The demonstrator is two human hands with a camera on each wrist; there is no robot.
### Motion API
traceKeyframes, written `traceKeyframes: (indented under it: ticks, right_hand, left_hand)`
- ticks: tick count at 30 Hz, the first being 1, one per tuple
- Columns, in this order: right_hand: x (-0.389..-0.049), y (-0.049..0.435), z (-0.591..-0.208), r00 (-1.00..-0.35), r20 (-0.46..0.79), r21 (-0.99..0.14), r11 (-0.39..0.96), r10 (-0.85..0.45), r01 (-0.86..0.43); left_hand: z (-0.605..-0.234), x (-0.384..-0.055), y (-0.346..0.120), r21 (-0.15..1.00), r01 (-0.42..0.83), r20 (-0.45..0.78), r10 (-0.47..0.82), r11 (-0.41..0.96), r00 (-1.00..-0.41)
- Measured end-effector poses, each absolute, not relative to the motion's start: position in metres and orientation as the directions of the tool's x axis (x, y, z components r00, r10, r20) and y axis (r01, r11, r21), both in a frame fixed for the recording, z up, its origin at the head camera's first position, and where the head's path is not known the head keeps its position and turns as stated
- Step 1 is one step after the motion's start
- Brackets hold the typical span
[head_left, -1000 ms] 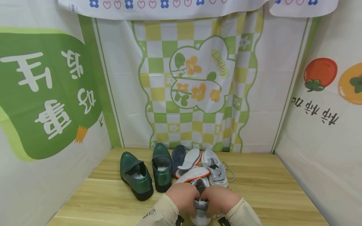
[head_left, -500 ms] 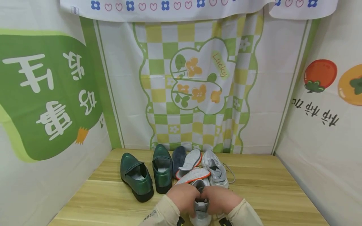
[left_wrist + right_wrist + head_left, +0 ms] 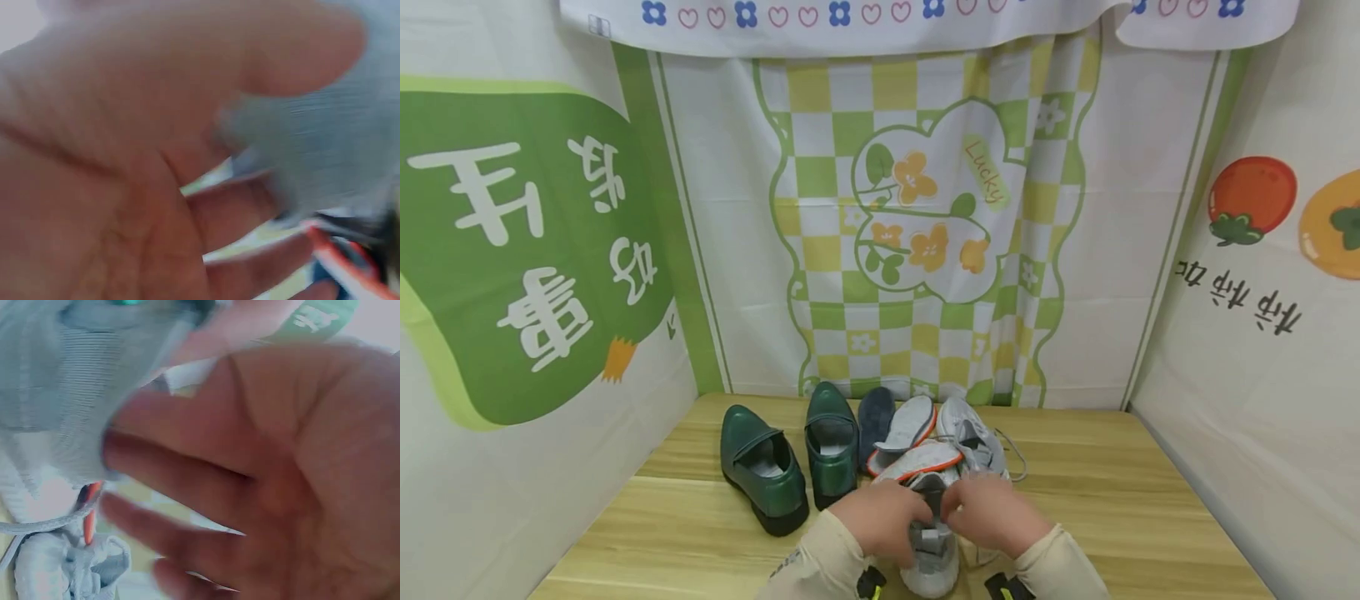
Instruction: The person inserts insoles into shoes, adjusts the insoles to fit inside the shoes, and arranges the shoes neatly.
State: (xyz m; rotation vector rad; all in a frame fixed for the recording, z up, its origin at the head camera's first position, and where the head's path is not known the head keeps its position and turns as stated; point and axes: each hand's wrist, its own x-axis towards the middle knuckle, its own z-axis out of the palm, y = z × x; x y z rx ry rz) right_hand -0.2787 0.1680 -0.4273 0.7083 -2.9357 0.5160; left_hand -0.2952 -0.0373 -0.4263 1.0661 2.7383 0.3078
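Observation:
A grey-white sneaker (image 3: 931, 575) stands at the front of the wooden surface, heel toward me. My left hand (image 3: 883, 521) is at the left of its collar; in the left wrist view the thumb (image 3: 300, 47) lies over the grey fabric (image 3: 337, 144), with fingers partly behind it. At the collar's right side is my right hand (image 3: 992, 510), its fingers (image 3: 175, 462) fairly straight and beside the shoe's side (image 3: 87, 394). Whether they touch is blurred. A matching sneaker (image 3: 973, 442) with loose laces lies behind, partly covered by the right hand in the head view.
Two dark green loafers (image 3: 763, 471) stand to the left. Between them and the sneakers lie a dark blue slipper-like item (image 3: 876, 421) and grey insole-like pieces with orange edges (image 3: 917, 458). Printed cloths (image 3: 925, 333) hang at the back and sides of the wooden surface (image 3: 1112, 500).
My hands have drawn apart at the sneaker's collar: the right has moved up and right, the left slightly left. More of the sneaker's heel shows. The other shoes stay put.

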Motion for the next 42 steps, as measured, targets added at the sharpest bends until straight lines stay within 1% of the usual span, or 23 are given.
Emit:
traceKeyframes:
  ticks: [1,2,3,5,7,8,10,12,15,19,22,24,30,35,37,39,42]
  right_hand:
    - [-0.282,0.168,-0.427,-0.896,0.200,-0.341,0.829,-0.396,-0.443]
    - [-0.284,0.168,-0.428,-0.904,0.245,-0.366,0.830,-0.351,-0.421]
    - [-0.287,0.167,-0.431,-0.905,0.289,-0.381,0.830,-0.312,-0.408]
    - [-0.292,0.163,-0.439,-0.922,0.300,-0.408,0.841,-0.243,-0.355]
    - [-0.297,0.159,-0.450,-0.931,0.285,-0.400,0.854,-0.228,-0.332]
    - [-0.299,0.157,-0.457,-0.932,0.279,-0.392,0.859,-0.231,-0.330]
    - [-0.302,0.154,-0.467,-0.931,0.283,-0.386,0.861,-0.232,-0.332]
    - [-0.304,0.153,-0.475,-0.920,0.326,-0.359,0.872,-0.217,-0.333]
    - [-0.306,0.154,-0.481,-0.906,0.384,-0.322,0.893,-0.180,-0.314]
    - [-0.306,0.154,-0.483,-0.881,0.445,-0.292,0.903,-0.163,-0.314]
    - [-0.308,0.154,-0.483,-0.866,0.472,-0.285,0.901,-0.165,-0.327]
    - [-0.309,0.153,-0.484,-0.860,0.479,-0.281,0.898,-0.175,-0.340]
    - [-0.313,0.152,-0.486,-0.859,0.469,-0.265,0.896,-0.204,-0.357]
    - [-0.313,0.152,-0.483,-0.854,0.478,-0.279,0.886,-0.205,-0.370]
    - [-0.312,0.152,-0.481,-0.870,0.443,-0.299,0.880,-0.214,-0.369]
    - [-0.311,0.152,-0.480,-0.890,0.394,-0.320,0.873,-0.230,-0.368]
    - [-0.308,0.152,-0.479,-0.902,0.349,-0.334,0.866,-0.254,-0.373]
  left_hand:
    - [-0.421,-0.297,-0.041,0.321,0.635,-0.081,0.688,0.703,-0.721]
    - [-0.418,-0.299,-0.043,0.373,0.618,-0.045,0.679,0.692,-0.733]
    - [-0.416,-0.301,-0.044,0.410,0.597,0.010,0.651,0.689,-0.759]
    - [-0.419,-0.307,-0.041,0.436,0.558,0.136,0.561,0.706,-0.816]
    - [-0.431,-0.311,-0.035,0.452,0.504,0.213,0.459,0.736,-0.862]
    - [-0.438,-0.313,-0.031,0.464,0.472,0.224,0.416,0.750,-0.881]
    - [-0.450,-0.316,-0.024,0.468,0.415,0.205,0.361,0.780,-0.910]
    - [-0.460,-0.317,-0.020,0.434,0.385,0.196,0.331,0.815,-0.923]
    - [-0.467,-0.317,-0.016,0.352,0.389,0.274,0.303,0.852,-0.913]
    - [-0.469,-0.317,-0.013,0.263,0.464,0.405,0.340,0.846,-0.849]
    - [-0.469,-0.319,-0.011,0.239,0.530,0.448,0.391,0.814,-0.804]
    - [-0.469,-0.321,-0.011,0.250,0.548,0.439,0.411,0.798,-0.799]
    - [-0.471,-0.321,-0.013,0.319,0.534,0.379,0.410,0.783,-0.829]
    - [-0.474,-0.322,-0.012,0.302,0.552,0.435,0.403,0.777,-0.805]
    - [-0.474,-0.321,-0.012,0.320,0.540,0.422,0.394,0.778,-0.817]
    - [-0.473,-0.320,-0.012,0.349,0.513,0.388,0.377,0.784,-0.841]
    - [-0.472,-0.319,-0.013,0.375,0.471,0.335,0.358,0.798,-0.872]
